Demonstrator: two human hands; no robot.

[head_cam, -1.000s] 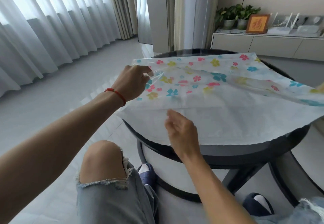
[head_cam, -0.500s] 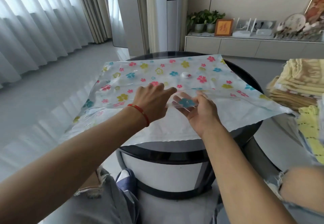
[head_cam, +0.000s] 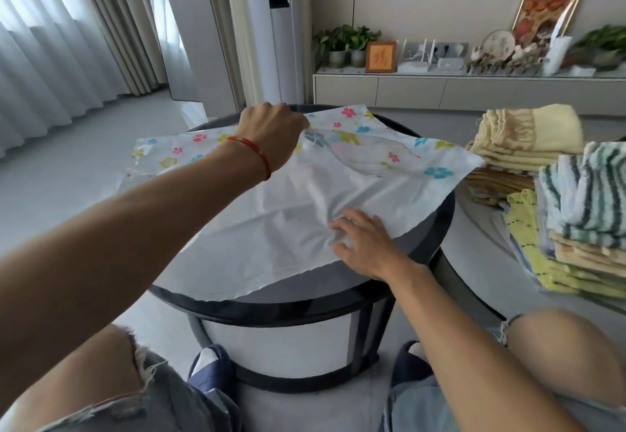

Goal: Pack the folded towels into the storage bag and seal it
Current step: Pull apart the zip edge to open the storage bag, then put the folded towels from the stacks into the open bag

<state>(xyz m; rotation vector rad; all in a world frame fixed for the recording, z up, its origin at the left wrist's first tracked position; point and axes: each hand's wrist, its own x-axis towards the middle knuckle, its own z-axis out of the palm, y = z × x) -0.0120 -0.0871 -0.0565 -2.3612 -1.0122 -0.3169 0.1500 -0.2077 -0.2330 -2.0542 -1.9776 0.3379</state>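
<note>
Flower-printed storage bag (head_cam: 277,215) lies spread over the round black table (head_cam: 338,299), its far edge lifted at 12 o'clock, where the left hand (head_cam: 271,135) pinches it closed-fisted. Right hand (head_cam: 364,243) at 4 o'clock presses flat, fingers spread, on the white layer, gripping nothing. Folded towels (head_cam: 555,194) are stacked at 3 o'clock, off the table's right.

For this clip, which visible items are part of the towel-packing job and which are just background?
Part of the job:
storage bag, flowered, spread on the round table
folded towels, stacked to the right
left hand lifting the bag's top layer
right hand pressing the bag down

Background:
potted plants
framed pictures
curtains
</note>
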